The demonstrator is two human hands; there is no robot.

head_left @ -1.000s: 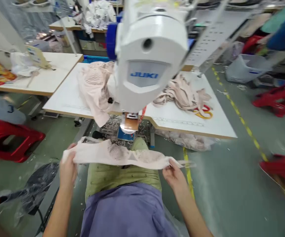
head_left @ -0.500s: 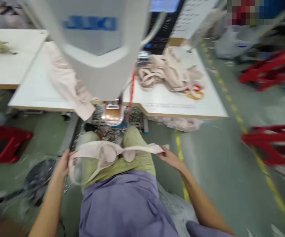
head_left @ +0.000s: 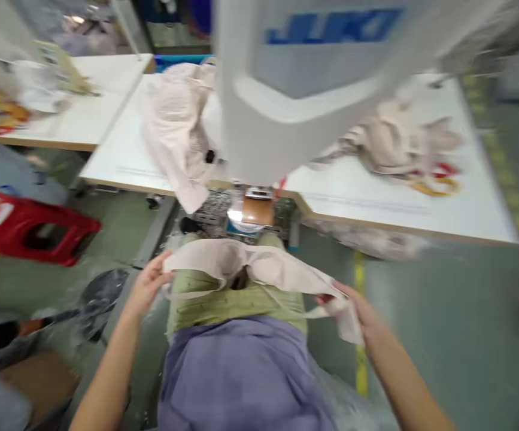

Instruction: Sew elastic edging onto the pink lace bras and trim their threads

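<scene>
A pale beige bra [head_left: 268, 267] is stretched out above my lap, its two cups in the middle and its straps hanging loose below. My left hand [head_left: 150, 281] pinches the end of its left wing. On the other side, my right hand [head_left: 351, 302] grips the right wing, and the end of the band drapes down over the fingers. Just beyond the bra stands a white sewing machine [head_left: 313, 78] with blue lettering; its working end hangs above my knees.
Beige garments lie on the white table [head_left: 367, 209], a pile [head_left: 178, 120] left of the machine and another pile [head_left: 389, 140] right of it, beside red-and-yellow scissors [head_left: 439, 179]. A red stool [head_left: 35, 227] stands at the left. A yellow line [head_left: 360, 323] marks the floor.
My view has swung left, so the machine and table sit further right. The bra now shows its cups more broadly, and its right end hangs over my right hand.
</scene>
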